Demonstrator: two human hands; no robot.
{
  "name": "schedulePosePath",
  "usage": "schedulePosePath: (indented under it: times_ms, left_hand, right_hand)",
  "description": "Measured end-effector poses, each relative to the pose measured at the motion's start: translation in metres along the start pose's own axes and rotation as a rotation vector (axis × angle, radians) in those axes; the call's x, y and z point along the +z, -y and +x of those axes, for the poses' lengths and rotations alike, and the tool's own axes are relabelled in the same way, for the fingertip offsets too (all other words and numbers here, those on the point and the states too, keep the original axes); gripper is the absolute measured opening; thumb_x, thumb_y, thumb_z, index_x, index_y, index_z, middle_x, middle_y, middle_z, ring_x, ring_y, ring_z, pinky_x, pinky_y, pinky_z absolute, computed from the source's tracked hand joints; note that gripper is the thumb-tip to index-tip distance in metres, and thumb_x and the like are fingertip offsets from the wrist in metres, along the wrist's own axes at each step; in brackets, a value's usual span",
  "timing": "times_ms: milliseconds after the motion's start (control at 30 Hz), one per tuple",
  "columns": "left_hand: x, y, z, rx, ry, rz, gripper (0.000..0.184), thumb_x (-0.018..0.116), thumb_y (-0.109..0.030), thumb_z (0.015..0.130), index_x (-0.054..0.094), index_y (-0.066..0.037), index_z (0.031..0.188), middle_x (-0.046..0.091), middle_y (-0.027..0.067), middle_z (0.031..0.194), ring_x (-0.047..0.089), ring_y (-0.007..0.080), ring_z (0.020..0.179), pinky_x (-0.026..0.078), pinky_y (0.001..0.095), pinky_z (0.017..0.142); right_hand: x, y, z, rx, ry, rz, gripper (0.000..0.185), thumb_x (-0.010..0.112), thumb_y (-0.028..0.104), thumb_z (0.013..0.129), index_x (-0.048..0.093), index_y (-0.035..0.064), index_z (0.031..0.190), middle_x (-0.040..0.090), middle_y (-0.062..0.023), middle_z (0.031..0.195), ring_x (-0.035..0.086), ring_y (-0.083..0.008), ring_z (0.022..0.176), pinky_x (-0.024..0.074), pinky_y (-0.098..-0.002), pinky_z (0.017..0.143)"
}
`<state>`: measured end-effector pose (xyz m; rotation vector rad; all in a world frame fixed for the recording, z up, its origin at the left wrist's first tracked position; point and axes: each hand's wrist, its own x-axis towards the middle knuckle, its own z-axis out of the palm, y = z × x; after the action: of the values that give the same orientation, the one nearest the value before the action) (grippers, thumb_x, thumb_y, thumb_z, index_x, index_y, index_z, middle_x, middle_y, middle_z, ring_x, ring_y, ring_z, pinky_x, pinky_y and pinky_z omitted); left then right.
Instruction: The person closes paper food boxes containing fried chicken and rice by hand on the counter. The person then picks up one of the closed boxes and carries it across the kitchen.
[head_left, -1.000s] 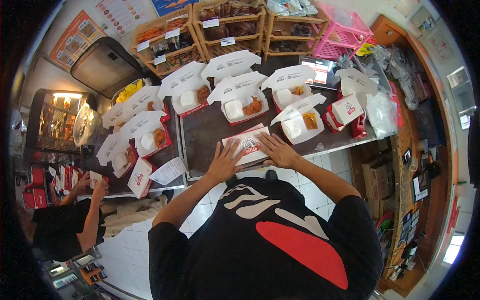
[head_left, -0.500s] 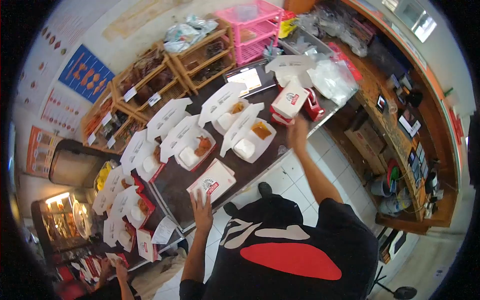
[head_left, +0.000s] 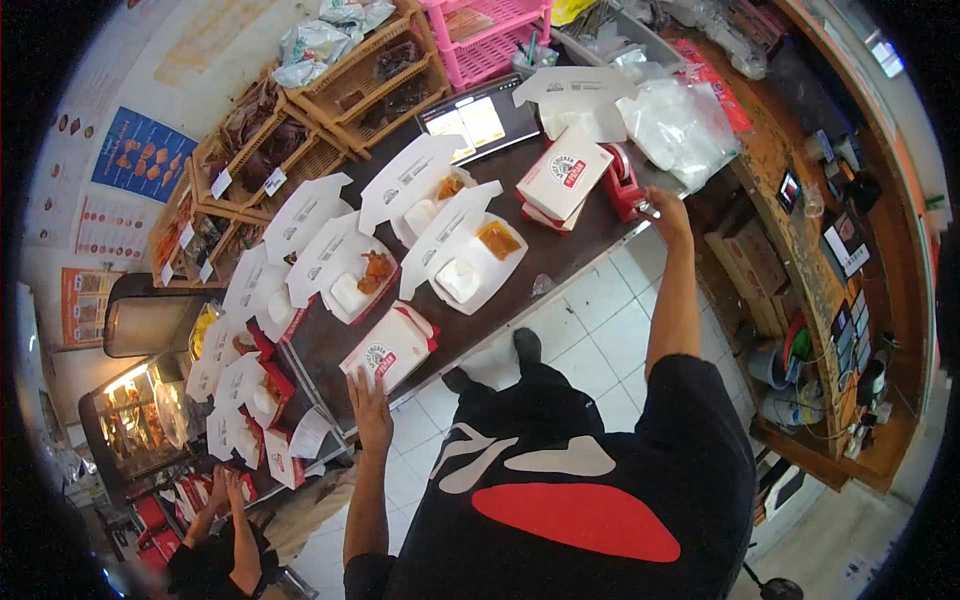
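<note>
My left hand (head_left: 373, 412) lies with its fingers stretched out against the near left edge of a closed white and red meal box (head_left: 388, 350). My right hand (head_left: 668, 214) has its fingers closed at the cutter end of a red tape dispenser (head_left: 624, 186); any strip of tape there is too small to make out. Left of the dispenser, closed boxes (head_left: 564, 172) are stacked. Open meal boxes with rice and a piece of food stand nearby, among them one box (head_left: 466, 268) with an orange-brown piece and another (head_left: 347, 272) with fried chicken.
Behind the boxes are a tablet (head_left: 483, 122), wicker baskets (head_left: 283, 165) and a pink rack (head_left: 490, 40). Plastic bags (head_left: 680, 130) lie beyond the dispenser. At lower left, another person's hands (head_left: 226, 490) work by more boxes. A wooden shelf (head_left: 790, 215) runs along the right.
My right hand has moved from beside the stacked boxes to the tape dispenser's end. My left hand stays on the closed box. The camera view has shifted slightly.
</note>
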<state>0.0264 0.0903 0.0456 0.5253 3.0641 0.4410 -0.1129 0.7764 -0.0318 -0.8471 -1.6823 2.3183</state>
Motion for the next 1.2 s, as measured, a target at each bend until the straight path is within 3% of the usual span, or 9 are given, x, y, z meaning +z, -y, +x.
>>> schedulePosePath:
  times_ms: [233, 267, 367, 400, 467, 633, 667, 800, 1200]
  left_hand:
    - [0.001, -0.012, 0.003, -0.035, -0.022, -0.029, 0.046, 0.051, -0.007, 0.091, 0.048, -0.006, 0.137, 0.026, 0.0210, 0.152, 0.016, 0.0470, 0.140, 0.019, 0.0520, 0.114]
    - [0.002, -0.011, 0.003, -0.038, -0.024, -0.025, 0.047, 0.052, -0.007, 0.090, 0.048, -0.007, 0.137, 0.026, 0.0209, 0.152, 0.016, 0.0470, 0.140, 0.018, 0.0519, 0.114]
    - [0.004, -0.008, 0.000, -0.006, -0.060, -0.018, 0.051, 0.058, -0.009, 0.086, 0.049, -0.009, 0.137, 0.029, 0.0202, 0.151, 0.019, 0.0460, 0.140, 0.019, 0.0526, 0.113]
    - [0.006, -0.006, 0.001, -0.004, -0.090, -0.011, 0.053, 0.061, -0.010, 0.085, 0.050, -0.010, 0.136, 0.029, 0.0199, 0.151, 0.020, 0.0455, 0.140, 0.020, 0.0529, 0.113]
    - [0.011, -0.003, 0.002, -0.004, -0.164, 0.008, 0.058, 0.070, -0.014, 0.078, 0.053, -0.011, 0.133, 0.035, 0.0184, 0.147, 0.028, 0.0428, 0.136, 0.023, 0.0545, 0.111]
    - [0.018, -0.001, 0.012, 0.052, -0.277, -0.120, 0.049, 0.075, -0.013, 0.070, 0.060, -0.003, 0.116, 0.053, 0.0135, 0.122, 0.046, 0.0355, 0.119, 0.036, 0.0480, 0.103]
    - [0.017, 0.000, 0.014, 0.051, -0.264, -0.121, 0.050, 0.075, -0.013, 0.070, 0.059, -0.002, 0.116, 0.054, 0.0135, 0.120, 0.047, 0.0352, 0.117, 0.037, 0.0466, 0.101]
    - [0.010, 0.006, 0.019, 0.052, -0.228, -0.155, 0.054, 0.075, -0.012, 0.070, 0.057, -0.002, 0.119, 0.054, 0.0141, 0.117, 0.049, 0.0345, 0.111, 0.040, 0.0437, 0.097]
    - [0.013, 0.019, 0.017, 0.188, -0.201, -0.154, 0.053, 0.058, -0.005, 0.078, 0.060, -0.024, 0.128, 0.047, 0.0137, 0.120, 0.043, 0.0341, 0.113, 0.034, 0.0471, 0.095]
  right_hand:
    - [-0.005, -0.076, -0.015, -0.086, -0.202, 0.035, 0.026, 0.062, 0.017, 0.091, 0.062, -0.0020, 0.108, 0.063, -0.0034, 0.092, 0.060, -0.0120, 0.085, 0.0527, -0.0320, 0.076]
    - [-0.015, -0.098, 0.004, -0.185, -0.181, -0.086, 0.023, 0.062, 0.018, 0.089, 0.068, -0.0032, 0.097, 0.069, -0.0090, 0.092, 0.065, -0.0205, 0.079, 0.0512, -0.0322, 0.072]
    - [-0.046, -0.135, 0.038, -0.421, -0.328, -0.690, 0.024, 0.064, 0.019, 0.087, 0.069, -0.0044, 0.091, 0.070, -0.0144, 0.084, 0.066, -0.0223, 0.075, 0.0496, -0.0350, 0.069]
    - [-0.030, -0.109, 0.015, -0.380, -0.305, -0.789, 0.027, 0.061, 0.021, 0.092, 0.069, -0.0054, 0.096, 0.059, 0.0002, 0.068, 0.049, -0.0057, 0.060, 0.0396, -0.0239, 0.054]
    - [0.036, -0.059, -0.048, -0.438, -0.216, -0.559, 0.034, 0.059, 0.031, 0.093, 0.070, -0.0015, 0.091, 0.061, -0.0015, 0.070, 0.053, -0.0077, 0.065, 0.0425, -0.0270, 0.058]
    - [0.173, -0.089, -0.176, -0.120, 0.529, -0.327, 0.026, 0.052, 0.028, 0.095, 0.066, 0.0058, 0.095, 0.067, -0.0057, 0.097, 0.061, -0.0147, 0.085, 0.0480, -0.0309, 0.079]
    - [0.215, -0.088, -0.211, 0.014, 0.639, -0.202, 0.018, 0.063, 0.018, 0.090, 0.068, 0.0032, 0.099, 0.069, -0.0063, 0.096, 0.062, -0.0148, 0.084, 0.0499, -0.0299, 0.079]
    - [0.321, -0.107, -0.291, 0.330, 0.964, -0.160, 0.021, 0.056, 0.014, 0.094, 0.065, 0.0000, 0.106, 0.067, -0.0087, 0.102, 0.063, -0.0150, 0.087, 0.0516, -0.0286, 0.081]
    - [0.365, -0.163, -0.323, 0.356, 0.718, -0.428, 0.024, 0.064, 0.019, 0.089, 0.069, -0.0023, 0.100, 0.070, -0.0088, 0.089, 0.062, -0.0121, 0.071, 0.0510, -0.0256, 0.065]
